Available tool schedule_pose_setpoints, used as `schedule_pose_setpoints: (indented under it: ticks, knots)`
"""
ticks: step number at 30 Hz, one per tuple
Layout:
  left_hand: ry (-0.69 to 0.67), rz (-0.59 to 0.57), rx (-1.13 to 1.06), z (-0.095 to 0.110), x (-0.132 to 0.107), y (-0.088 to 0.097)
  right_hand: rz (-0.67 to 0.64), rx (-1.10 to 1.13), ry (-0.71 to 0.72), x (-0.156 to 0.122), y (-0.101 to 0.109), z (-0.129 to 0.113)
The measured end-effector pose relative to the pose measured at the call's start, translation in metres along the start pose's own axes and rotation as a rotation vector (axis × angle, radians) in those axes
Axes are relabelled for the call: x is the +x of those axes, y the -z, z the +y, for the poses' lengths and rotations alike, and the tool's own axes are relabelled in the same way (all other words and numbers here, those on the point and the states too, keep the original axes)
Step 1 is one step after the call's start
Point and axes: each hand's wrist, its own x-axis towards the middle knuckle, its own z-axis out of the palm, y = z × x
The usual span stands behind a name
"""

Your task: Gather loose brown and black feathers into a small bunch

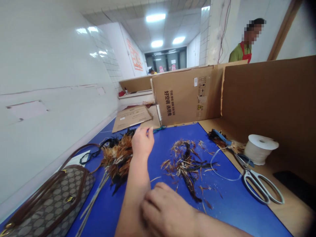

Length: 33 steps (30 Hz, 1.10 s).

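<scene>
Fingers curled: left hand (142, 143) by the brown feather bundle (116, 156), right hand (168, 209) against the left forearm (137, 184)

Reaching out over the blue tabletop (163, 151) with the left hand, back turned upward, fingers drawn in and thumb close beside them. Palm out of sight; cannot tell whether holding something or bare. Overlapping the right edge of the brown feather bundle in this view; cannot tell touching from hovering.

Laying the right hand on the left forearm, low in the view, fingers bent and touching skin. Cannot tell how far closed, with the fingertips partly hidden.

Lying just left of the left hand, between it and a patterned handbag (74, 187): the brown feather bundle, long axis slanting from near left to far right. Pointing near and left with its pale stems (95, 197); bushing out toward the far side in rust and black.

Strewn right of the left forearm: loose feathers (186, 164), pointing every way, with a long dark clump running toward the near edge.

Farther right: scissors (256, 184), handles toward the near right, blades toward the far left, near an upright white spool (261, 149). Standing behind: a cardboard panel (187, 95).
</scene>
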Motion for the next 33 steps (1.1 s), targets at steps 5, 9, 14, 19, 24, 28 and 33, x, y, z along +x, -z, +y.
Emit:
schedule_pose_setpoints:
  ticks: [5,9,14,19,24,28,33]
  knots:
    - [0.011,0.072,-0.055,-0.013,0.005,0.019,0.154,-0.182,-0.378,-0.072,0.049,0.045]
    - [0.041,0.119,-0.077,-0.018,0.008,0.030,0.221,-0.471,-0.611,-0.131,0.074,0.087]
    - [0.021,0.165,-0.155,-0.010,0.010,0.040,0.240,-0.576,-0.646,-0.154,0.078,0.107]
    - [0.024,0.194,-0.243,0.006,0.009,0.057,0.252,-0.527,-0.596,-0.156,0.063,0.107]
    - [0.047,0.206,-0.287,0.007,0.011,0.063,0.239,-0.423,-0.586,-0.163,0.051,0.105]
    - [0.036,0.077,-0.283,-0.003,0.016,0.046,0.219,-0.351,-0.587,-0.162,0.046,0.104]
    - [-0.111,-0.296,-0.155,0.014,0.005,0.001,0.212,-0.308,-0.623,-0.161,0.041,0.107]
